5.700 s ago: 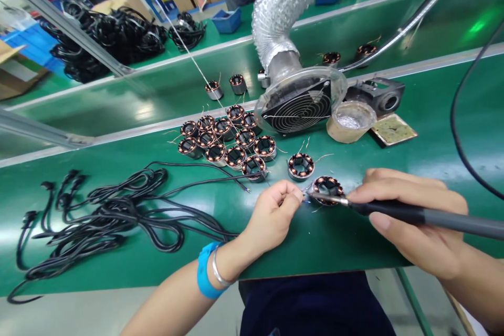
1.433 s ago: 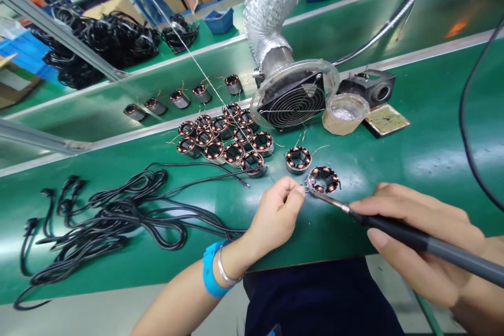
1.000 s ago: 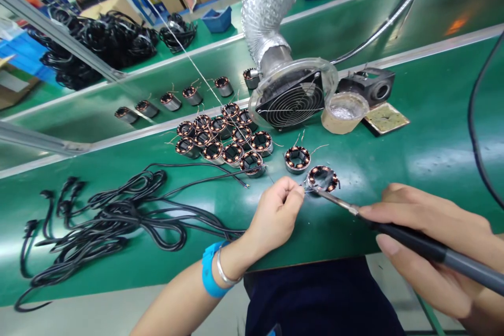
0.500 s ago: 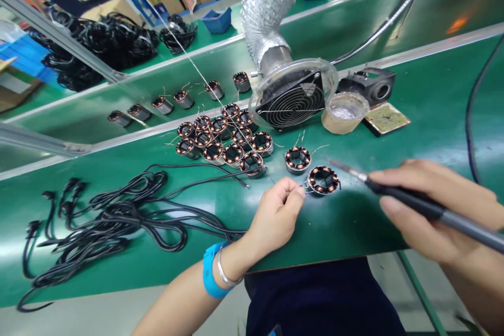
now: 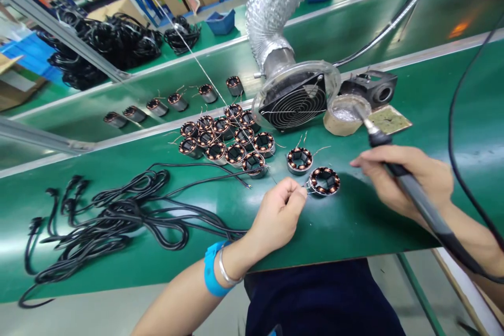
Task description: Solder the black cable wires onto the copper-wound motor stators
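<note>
Fingers of the left hand (image 5: 280, 213) pinch thin wire leads just beside a copper-wound coil ring (image 5: 324, 181). The right hand (image 5: 401, 181) grips a soldering iron (image 5: 409, 189), its tip beyond the fingers, dipped in a tin (image 5: 343, 114).

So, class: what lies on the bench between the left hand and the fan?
In the head view, two stators: one by the left hand, another nearer the fan.

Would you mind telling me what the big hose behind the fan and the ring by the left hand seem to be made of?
Hose: crinkled, shiny silver, probably aluminium foil ducting. Ring: copper-coloured wire coils on a grey metal-looking core.
</note>
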Tool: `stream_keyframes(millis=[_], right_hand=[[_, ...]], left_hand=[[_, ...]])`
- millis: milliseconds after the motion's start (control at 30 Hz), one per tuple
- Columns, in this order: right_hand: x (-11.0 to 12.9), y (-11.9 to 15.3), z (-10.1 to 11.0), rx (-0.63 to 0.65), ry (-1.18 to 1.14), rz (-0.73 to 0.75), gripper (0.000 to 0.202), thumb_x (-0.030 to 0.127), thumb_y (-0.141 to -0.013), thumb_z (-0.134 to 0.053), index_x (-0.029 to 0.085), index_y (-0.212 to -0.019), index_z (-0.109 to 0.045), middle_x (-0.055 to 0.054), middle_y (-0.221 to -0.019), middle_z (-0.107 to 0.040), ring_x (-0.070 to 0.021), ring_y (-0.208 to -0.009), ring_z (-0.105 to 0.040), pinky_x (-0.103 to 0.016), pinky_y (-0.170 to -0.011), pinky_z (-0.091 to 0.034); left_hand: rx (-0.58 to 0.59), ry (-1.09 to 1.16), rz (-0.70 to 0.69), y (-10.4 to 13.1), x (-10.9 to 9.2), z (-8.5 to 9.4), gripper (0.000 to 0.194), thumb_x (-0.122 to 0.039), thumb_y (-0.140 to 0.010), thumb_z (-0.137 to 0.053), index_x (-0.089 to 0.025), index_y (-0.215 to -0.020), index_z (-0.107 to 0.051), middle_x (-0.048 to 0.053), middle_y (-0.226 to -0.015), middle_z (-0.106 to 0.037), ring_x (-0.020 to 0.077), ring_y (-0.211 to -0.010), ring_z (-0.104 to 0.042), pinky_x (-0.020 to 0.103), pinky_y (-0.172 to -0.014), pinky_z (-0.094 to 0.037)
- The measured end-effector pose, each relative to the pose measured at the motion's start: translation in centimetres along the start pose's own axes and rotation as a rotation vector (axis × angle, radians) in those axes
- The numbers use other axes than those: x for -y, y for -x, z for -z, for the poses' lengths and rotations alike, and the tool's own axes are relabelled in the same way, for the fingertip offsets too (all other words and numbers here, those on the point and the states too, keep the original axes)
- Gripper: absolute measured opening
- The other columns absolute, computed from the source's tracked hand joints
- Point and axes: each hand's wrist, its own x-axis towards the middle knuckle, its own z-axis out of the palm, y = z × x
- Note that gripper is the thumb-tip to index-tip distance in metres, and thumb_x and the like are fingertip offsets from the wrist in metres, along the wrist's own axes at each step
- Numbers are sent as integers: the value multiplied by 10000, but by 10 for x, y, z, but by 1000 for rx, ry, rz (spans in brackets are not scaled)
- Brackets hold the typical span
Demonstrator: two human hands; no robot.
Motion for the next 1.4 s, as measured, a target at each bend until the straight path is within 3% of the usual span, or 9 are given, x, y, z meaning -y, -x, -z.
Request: stream_keyframes(millis=[67,167,267,433,533,767,933,1167,1400], right_hand=[[11,-5,-6,111,-124,127,173,158,-873,-715,239,-998,-627,-11,-859,-722,-159,-735,-698,-259,-664,-556],[19,-13,-20,280,-260,311,162,157,-877,-635,212,-1019,-581,-31,-818,-669,-165,-688,-612,-289,-617,-502],[18,-18,-33,310,-282,405,175,94,-871,-536,206,-1002,-569,10,-696,-557,-145,-603,-492,-278,-572,-420],[11,-14,-41,283,-365,365,233,45,-856,-546,194,-1034,-565,-2,-752,-612,-137,-622,-512,-267,-595,-447],[9,-10,-39,283,-378,362,249,33,-855,-586,192,-1046,-577,-3,-749,-621,-132,-607,-511,-265,-598,-459],[13,-5,-35,308,-410,322,280,24,-874,-596,209,-1084,-583,0,-762,-635,-127,-614,-559,-252,-603,-483],[16,0,-31,303,-426,295,276,11,-867,-583,196,-1071,-588,5,-731,-621,-126,-580,-531,-257,-576,-484],[18,4,-28,304,-429,279,309,3,-855,-611,186,-1104,-593,-9,-767,-651,-137,-607,-591,-274,-608,-538],[22,-7,-26,372,-415,190,347,135,-890,-641,199,-1221,-557,-39,-874,-671,-181,-749,-639,-291,-660,-551]], left_hand=[[-2,10,6,0,1,0,303,-395,-947,-494,-202,-722,-433,-67,-633,-363,96,-593,-317,240,-560,-278],[5,64,31,-1,3,1,317,-438,-938,-515,-201,-740,-444,-77,-619,-350,86,-559,-291,232,-542,-268],[35,139,73,-3,0,5,338,-487,-904,-550,-200,-750,-461,-82,-590,-387,74,-512,-287,229,-517,-262],[37,137,60,-7,-10,16,254,-356,-736,-727,-161,-764,-567,-36,-693,-534,81,-604,-436,224,-596,-360],[29,64,35,-8,-11,17,214,-327,-745,-726,-139,-753,-623,-8,-729,-584,107,-693,-503,241,-684,-411],[20,159,135,-9,-6,15,353,-476,-726,-760,-144,-733,-642,-29,-617,-558,71,-519,-407,219,-502,-310],[6,233,261,-11,-5,20,337,-453,-686,-784,-145,-699,-645,-61,-541,-508,29,-392,-298,210,-423,-188],[-19,256,266,-11,-10,13,318,-400,-629,-860,-125,-710,-723,7,-656,-657,92,-596,-517,235,-623,-426],[-8,102,92,-7,-11,14,185,-317,-754,-766,-135,-785,-761,36,-739,-687,121,-635,-570,244,-622,-471]])
